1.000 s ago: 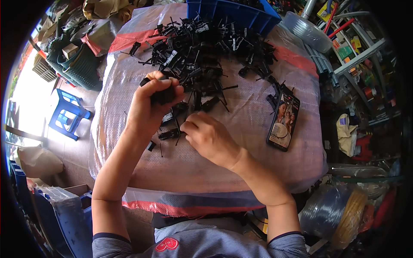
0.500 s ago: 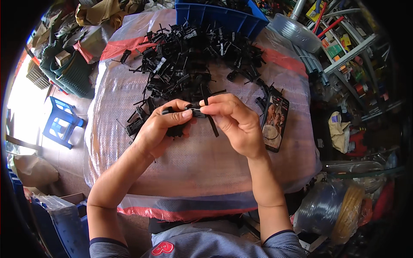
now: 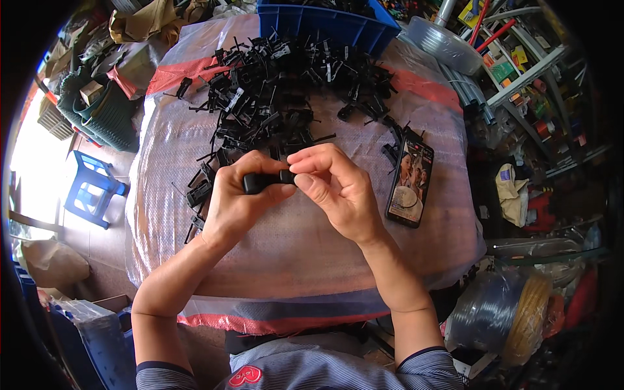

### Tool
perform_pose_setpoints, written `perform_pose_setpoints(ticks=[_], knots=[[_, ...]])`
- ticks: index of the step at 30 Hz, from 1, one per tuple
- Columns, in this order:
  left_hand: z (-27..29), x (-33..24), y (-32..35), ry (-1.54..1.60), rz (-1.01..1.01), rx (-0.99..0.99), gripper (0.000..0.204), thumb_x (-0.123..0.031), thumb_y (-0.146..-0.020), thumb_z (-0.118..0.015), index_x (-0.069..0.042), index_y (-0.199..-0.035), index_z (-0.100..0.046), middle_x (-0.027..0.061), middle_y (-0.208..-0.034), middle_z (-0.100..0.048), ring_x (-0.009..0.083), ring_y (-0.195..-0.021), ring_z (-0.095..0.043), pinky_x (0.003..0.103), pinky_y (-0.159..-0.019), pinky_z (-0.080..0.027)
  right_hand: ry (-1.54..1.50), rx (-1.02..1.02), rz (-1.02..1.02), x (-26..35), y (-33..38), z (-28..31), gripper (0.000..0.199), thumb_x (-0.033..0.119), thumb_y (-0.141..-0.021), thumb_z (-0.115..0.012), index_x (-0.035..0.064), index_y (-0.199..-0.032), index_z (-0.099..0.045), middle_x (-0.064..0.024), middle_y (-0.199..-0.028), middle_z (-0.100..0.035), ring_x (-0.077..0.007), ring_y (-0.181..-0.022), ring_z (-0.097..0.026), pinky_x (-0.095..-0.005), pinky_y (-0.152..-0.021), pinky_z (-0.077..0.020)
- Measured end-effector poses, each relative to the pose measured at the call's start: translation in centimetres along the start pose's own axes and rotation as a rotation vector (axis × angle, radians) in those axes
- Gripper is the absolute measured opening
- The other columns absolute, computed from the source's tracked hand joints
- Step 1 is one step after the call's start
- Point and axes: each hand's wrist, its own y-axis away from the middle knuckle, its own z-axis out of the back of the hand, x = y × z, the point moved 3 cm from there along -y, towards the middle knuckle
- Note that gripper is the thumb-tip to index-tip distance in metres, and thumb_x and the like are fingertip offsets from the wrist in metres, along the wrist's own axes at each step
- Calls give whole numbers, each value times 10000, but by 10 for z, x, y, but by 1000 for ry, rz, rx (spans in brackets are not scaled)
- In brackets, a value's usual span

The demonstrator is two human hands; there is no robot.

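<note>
A: Where are the person's hands?

B: Both are raised over the near half of the table [image 3: 195, 273], which is wrapped in clear plastic sheet. The left hand [image 3: 237, 201] and the right hand [image 3: 338, 188] meet in the middle, touching at the fingertips.

A: What do they hold?

B: A small black plastic part [image 3: 263, 181]. The left hand's fingers are curled round it, with the thumb under it. The right hand's thumb and forefinger are pinched together on its right end. So both hands are clamped on the same piece, above the table and not resting on it.

A: And beyond the hands?

B: A heap of black plastic parts [image 3: 286, 84] is spread over the far half of the table. A few loose ones lie just left of the left hand, near the table's edge. Behind the heap stands a blue crate [image 3: 325, 26], at the far rim.

A: Anything to the right?

B: A phone [image 3: 411, 182] lies flat just beside the right hand, its screen lit. It is not touching the hand.

A: And off the table?

B: A blue stool [image 3: 91, 192] stands on the floor at the left. A coil of clear hose [image 3: 494, 318] sits low at the right.
</note>
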Motion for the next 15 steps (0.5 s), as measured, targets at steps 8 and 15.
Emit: perform_pose_setpoints(ticks=[8,15], knots=[[-5,-19,10,-381,-527,-143,237,1,-645,-713,8,-865,-625,88,-793,-573,174,-708,-575,266,-639,-452,-364,-44,-275,-7,0,-7,111,120,-879,-567,15,-915,-562,-58,-1023,-559,-56,-822,-505,-196,-756,-412],[1,-19,1,-360,-363,-110,188,-57,-676,-724,2,-829,-634,57,-713,-565,139,-636,-553,241,-567,-422,-231,68,-328,-4,2,3,226,138,-869,-584,11,-1052,-547,-43,-1016,-582,-79,-881,-533,-227,-786,-429]])
